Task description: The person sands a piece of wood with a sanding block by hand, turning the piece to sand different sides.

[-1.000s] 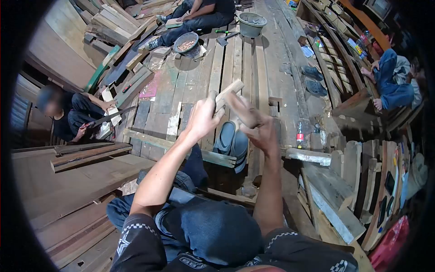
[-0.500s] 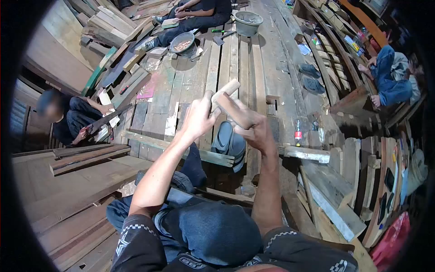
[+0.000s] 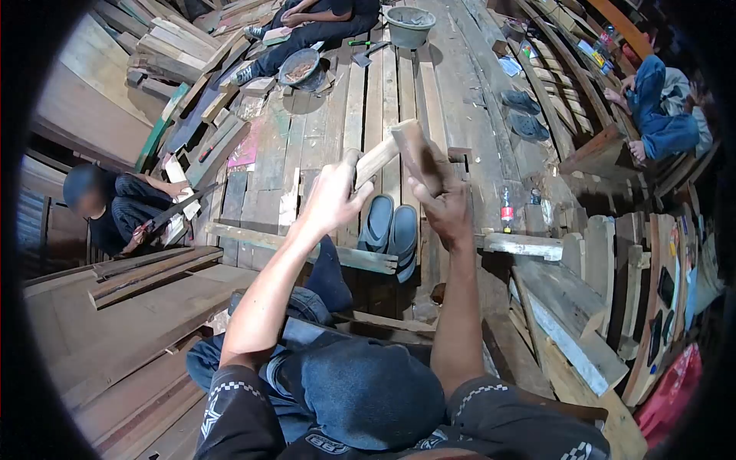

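Note:
My left hand point(image 3: 335, 193) is closed round a short pale wooden piece point(image 3: 376, 162), which points up and to the right. In my right hand point(image 3: 445, 205) is a flat brown block point(image 3: 418, 157), gripped from below. The block's upper end meets or overlaps the tip of the pale piece. Both hands are raised in front of me, above a pair of grey sandals point(image 3: 389, 230) on the plank floor. What the block is made of cannot be made out.
A person point(image 3: 115, 203) at the left holds a saw point(image 3: 172, 211). Another person's legs point(image 3: 307, 47) stretch out near two buckets point(image 3: 301, 70) point(image 3: 410, 29). A third person point(image 3: 663, 111) sits at the right. A bottle point(image 3: 507, 209) stands on the floor; a hammer-like tool point(image 3: 368, 54) lies farther back.
The brown block has swung from across the pale piece to its far end, more upright. My right hand has shifted slightly right. The view has also moved a little.

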The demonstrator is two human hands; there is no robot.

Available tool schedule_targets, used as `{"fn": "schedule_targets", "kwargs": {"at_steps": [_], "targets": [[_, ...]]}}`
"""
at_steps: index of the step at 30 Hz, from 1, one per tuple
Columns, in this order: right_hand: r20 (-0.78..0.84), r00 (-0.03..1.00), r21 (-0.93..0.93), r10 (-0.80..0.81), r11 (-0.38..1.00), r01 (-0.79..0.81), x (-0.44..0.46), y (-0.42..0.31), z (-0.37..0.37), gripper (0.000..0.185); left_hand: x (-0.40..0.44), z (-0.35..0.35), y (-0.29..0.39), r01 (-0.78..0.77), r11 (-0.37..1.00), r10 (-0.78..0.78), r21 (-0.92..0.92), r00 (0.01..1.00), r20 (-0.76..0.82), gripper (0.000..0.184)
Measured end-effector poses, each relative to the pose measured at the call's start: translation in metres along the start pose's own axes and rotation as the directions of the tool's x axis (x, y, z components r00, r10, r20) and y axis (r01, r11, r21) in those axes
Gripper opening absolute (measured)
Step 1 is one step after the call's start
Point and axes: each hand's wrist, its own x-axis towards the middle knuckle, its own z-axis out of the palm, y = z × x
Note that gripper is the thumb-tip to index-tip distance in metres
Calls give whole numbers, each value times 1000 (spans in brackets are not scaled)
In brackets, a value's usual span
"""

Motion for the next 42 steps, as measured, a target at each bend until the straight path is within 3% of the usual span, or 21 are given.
{"fn": "schedule_targets", "kwargs": {"at_steps": [4,7,8,9,11,12,13,15,17,19,22,24,26,29,30,31,34,36,37,40,42], "targets": [[162,986,-81,-26,996,40,-1,1,1,67,1,6,-1,-103,987,90,-122,990,-106,34],[199,980,-158,12,987,20,-1,1,-4,66,2,2,-7,-138,990,137,0,985,-107,32],[123,992,-109,17,994,-4,-1,-1,-1,66,1,1,-11,-157,987,160,35,982,-101,32],[46,999,-56,23,998,-20,0,-8,2,65,-1,-3,-2,-66,997,68,35,996,-55,33],[27,1000,-40,3,999,-2,-1,-3,2,64,-2,-1,-1,-42,999,43,18,998,-49,33],[31,997,-18,-68,997,69,1,-5,5,64,-1,-2,3,-10,1000,11,11,999,-35,33],[130,990,-217,-59,972,86,0,-3,6,65,0,-1,2,-34,999,33,-8,998,-58,33],[199,976,-198,-91,971,131,-2,-6,12,67,0,-3,-3,-82,996,78,-37,992,-98,32],[140,983,-205,-116,968,143,-1,10,6,67,1,-5,-5,-115,993,115,3,989,-95,33],[0,1000,-51,-26,998,26,0,-2,6,67,1,-9,1,-42,999,41,-5,999,-21,34],[-13,999,-108,-49,993,47,-1,-9,7,66,0,0,-7,-81,996,79,-37,995,-57,37],[195,973,-346,-122,920,184,1,-3,11,66,1,0,-8,-93,996,94,6,994,-55,39],[176,963,-261,-206,933,248,0,-10,13,66,1,-3,-7,-143,990,143,12,986,-81,39],[-8,993,-91,-115,989,114,1,-5,6,66,1,-2,-9,-128,989,131,70,991,-38,38],[38,995,-129,-94,987,98,0,-5,6,65,1,1,-6,-136,987,140,80,990,-36,38],[81,994,-171,-71,982,84,-1,-7,6,65,0,-3,4,-13,1000,13,12,1000,12,37],[164,984,-252,-74,961,115,1,-12,8,64,0,-1,1,-124,992,122,-22,989,-80,37],[185,970,-236,-160,951,202,0,-13,16,63,-1,-3,2,-72,997,71,-10,996,-55,37],[134,963,-223,-233,940,258,2,-10,16,63,-1,-3,2,-56,998,56,2,998,-39,37],[-24,998,-49,-51,998,50,2,-13,12,64,1,3,-7,-99,995,99,-2,994,-41,35],[2,996,-131,-92,987,91,2,-16,15,64,1,6,-8,-92,996,92,5,995,-46,35]]}}
